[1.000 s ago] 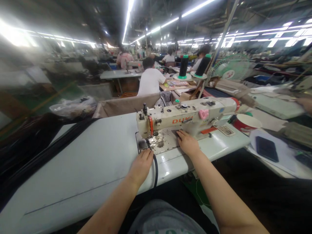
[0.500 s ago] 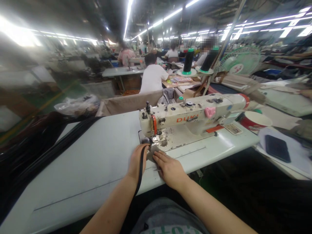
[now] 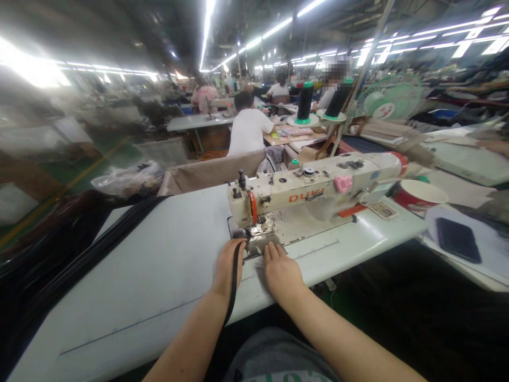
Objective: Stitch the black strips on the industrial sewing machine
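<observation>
My left hand (image 3: 228, 267) is closed on a narrow black strip (image 3: 235, 270), close to the needle area of the sewing machine (image 3: 314, 188). The strip runs over the fingers and wrist and hangs past the table's front edge. Under the presser foot (image 3: 256, 228) lies a small grey-brown fabric piece (image 3: 257, 248). My right hand (image 3: 281, 270) rests on this piece with its fingers stretched out flat and close together. Where strip and fabric meet is hidden by the left fingertips.
A bundle of black strips (image 3: 99, 254) lies along the left of the white table (image 3: 167, 265). Behind the machine is a fabric-lined bin (image 3: 210, 168). A phone (image 3: 457, 240) and a red-white tub (image 3: 421, 195) sit at right. A person in white (image 3: 248, 130) sits ahead.
My right hand has slid a little to the right, and more of the fabric piece now shows between my hands. The left hand keeps its grip on the strip. The view has shifted slightly.
</observation>
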{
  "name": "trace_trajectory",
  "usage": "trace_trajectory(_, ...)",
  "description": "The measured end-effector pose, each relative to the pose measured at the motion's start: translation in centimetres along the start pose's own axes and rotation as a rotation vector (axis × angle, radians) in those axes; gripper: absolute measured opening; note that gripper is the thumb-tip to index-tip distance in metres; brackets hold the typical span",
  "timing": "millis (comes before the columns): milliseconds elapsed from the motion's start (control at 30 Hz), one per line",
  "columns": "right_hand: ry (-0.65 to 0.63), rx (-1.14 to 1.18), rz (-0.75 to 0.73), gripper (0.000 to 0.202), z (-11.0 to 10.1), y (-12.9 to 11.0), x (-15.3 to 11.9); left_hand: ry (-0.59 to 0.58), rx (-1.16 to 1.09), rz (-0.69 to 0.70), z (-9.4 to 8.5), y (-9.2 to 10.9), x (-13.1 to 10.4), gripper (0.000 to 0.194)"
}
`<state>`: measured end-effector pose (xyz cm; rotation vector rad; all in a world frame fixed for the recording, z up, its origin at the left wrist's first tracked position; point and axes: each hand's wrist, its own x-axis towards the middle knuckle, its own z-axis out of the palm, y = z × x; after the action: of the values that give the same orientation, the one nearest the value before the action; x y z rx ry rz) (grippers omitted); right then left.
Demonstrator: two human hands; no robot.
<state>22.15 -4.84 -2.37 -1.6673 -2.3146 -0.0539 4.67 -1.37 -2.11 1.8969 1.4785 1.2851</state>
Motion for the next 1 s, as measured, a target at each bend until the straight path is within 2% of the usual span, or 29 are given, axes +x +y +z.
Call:
trace_trajectory(67, -0.009, 0.095, -0.185, 0.049, 0.0, -0.7, 0.4, -0.004, 0.003, 0.041, 0.1, -0.2, 0.0, 0.031)
trace_trajectory(133, -0.01, 0.207, -0.278, 0.05, -0.3, 0.1, 0.7, -0.003, 0.017, 0.077, 0.1, -0.3, -0.1, 0.031)
trace_trajectory(200, 0.004, 0.262, -0.201, 0.052, -0.6, 2.2, 0.9, -0.01, 0.038, 0.098, 0.1, -0.4, -0.2, 0.03)
trace_trajectory(300, 0.06, 0.223, 0.04, 0.055, -0.9, 6.7, 1.1, -0.058, 0.09, 0.14, 0.2, -0.7, -0.4, 0.027)
trace_trajectory(433, 0.117, 0.131, 0.224, 0.06, -1.2, 11.9, 2.7, -0.165, 0.3, 0.341, 1.1, -1.2, -1.3, 0.029)
trace_trajectory(533, 0.079, 0.124, 0.247, 0.056, -1.8, 13.8, 4.7, -0.225, 0.545, 0.51, 1.8, -1.3, -2.1, 0.034)
trace_trajectory(633, 0.109, 0.124, 0.244, 0.057, -2.5, 13.8, 5.4, -0.224, 0.675, 0.584, 2.1, -1.2, -2.4, 0.037)
trace_trajectory(733, 0.297, 0.155, 0.27, 0.06, -2.9, 12.9, 2.9, -0.218, 0.703, 0.618, 1.8, -1.0, -2.3, 0.039)
trace_trajectory(833, 0.455, 0.277, 0.384, 0.038, -2.7, 12.7, -2.3, -0.209, 0.689, 0.632, 1.5, -1.1, -2.4, 0.04)
trace_trajectory(900, 0.459, 0.389, 0.529, 0.028, -2.4, 13.5, -6.3, -0.199, 0.679, 0.646, 1.3, -1.4, -2.6, 0.039)
trace_trajectory(1000, 0.43, 0.465, 0.763, 0.047, -1.9, 16.0, -12.5, -0.21, 0.683, 0.684, 1.1, -2.2, -2.6, 0.038)
